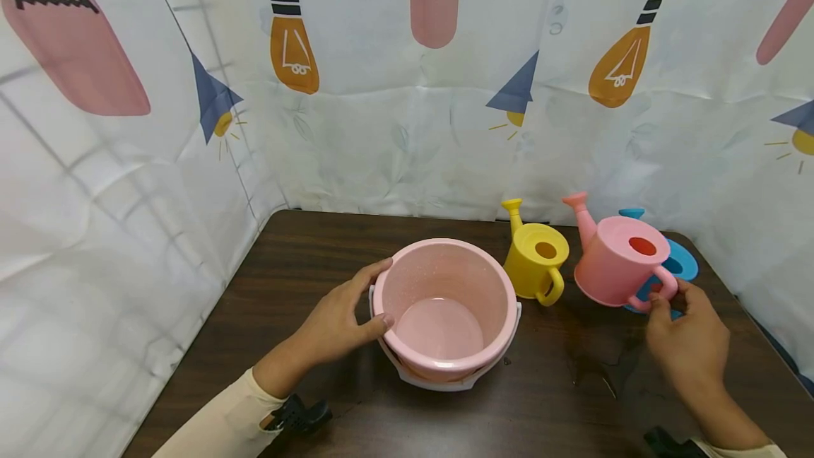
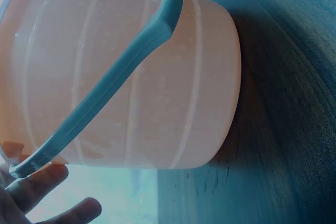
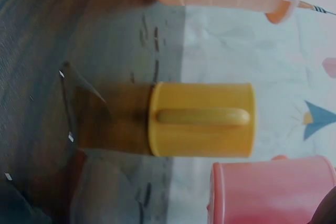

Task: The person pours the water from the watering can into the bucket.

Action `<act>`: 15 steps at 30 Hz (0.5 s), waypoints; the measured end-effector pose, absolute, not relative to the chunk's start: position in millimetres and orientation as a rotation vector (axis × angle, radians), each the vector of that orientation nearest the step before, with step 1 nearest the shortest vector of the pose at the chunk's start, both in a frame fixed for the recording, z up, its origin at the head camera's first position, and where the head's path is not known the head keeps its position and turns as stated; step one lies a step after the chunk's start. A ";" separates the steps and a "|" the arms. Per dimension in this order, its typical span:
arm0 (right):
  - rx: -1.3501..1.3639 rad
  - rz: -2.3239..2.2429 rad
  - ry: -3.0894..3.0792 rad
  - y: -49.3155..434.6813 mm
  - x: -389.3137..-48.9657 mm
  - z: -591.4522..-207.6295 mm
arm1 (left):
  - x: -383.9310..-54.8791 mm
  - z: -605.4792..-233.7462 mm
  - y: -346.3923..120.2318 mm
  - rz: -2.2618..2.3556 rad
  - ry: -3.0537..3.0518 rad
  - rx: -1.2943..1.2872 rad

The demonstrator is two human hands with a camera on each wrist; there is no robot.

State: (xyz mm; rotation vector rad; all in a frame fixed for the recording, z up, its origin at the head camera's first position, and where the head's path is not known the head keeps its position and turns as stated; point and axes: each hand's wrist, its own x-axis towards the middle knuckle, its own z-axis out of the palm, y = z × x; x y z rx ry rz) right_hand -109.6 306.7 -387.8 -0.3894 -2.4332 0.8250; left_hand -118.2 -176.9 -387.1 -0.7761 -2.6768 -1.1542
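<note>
Pink watering can [image 1: 610, 260]: raised off the table [image 1: 318, 246], over its rear right part, near the far right corner; spout toward the back, loop handle [image 1: 668, 278] toward the person.
Right hand [image 1: 689, 334]: thumb and fingertips nearly closed, pinching the loop handle of the pink can.
Blue watering can [image 1: 685, 260]: behind the pink one and partly hidden by it, at the far right corner.
Yellow watering can [image 1: 528, 267]: upright near the rear edge, between the pink can and the bucket, its handle facing the near edge.
Pink bucket [image 1: 445, 288]: upright around the middle of the table; inside visible down to its floor.
Bail handle [image 1: 439, 386]: pale, hanging down round the bucket's near side.
Left hand [image 1: 343, 320]: spread wide, thumb and fingertips touching the left of the bucket's rim; how firmly, I cannot tell.
Wet patch [image 1: 591, 370]: on the wood, toward the near edge from the pink can, with glinting outlines.
Sleeves [image 1: 219, 415]: cream, a dark wrist mount [image 1: 302, 415] at each cuff.
Printed sheet [image 1: 394, 140]: pale, with bulbs and lamps, hanging beyond the rear edge and both side edges.
</note>
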 end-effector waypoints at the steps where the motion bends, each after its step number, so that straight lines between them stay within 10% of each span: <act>1: -0.395 0.819 -2.432 308.8 -109.3 -385.0 | -118.3 -387.0 -176.7 -1.153 -2.677 -0.776; 15: -0.341 0.762 -2.449 321.3 -104.4 -340.3 | -118.8 -387.5 -177.1 -1.147 -2.675 -0.779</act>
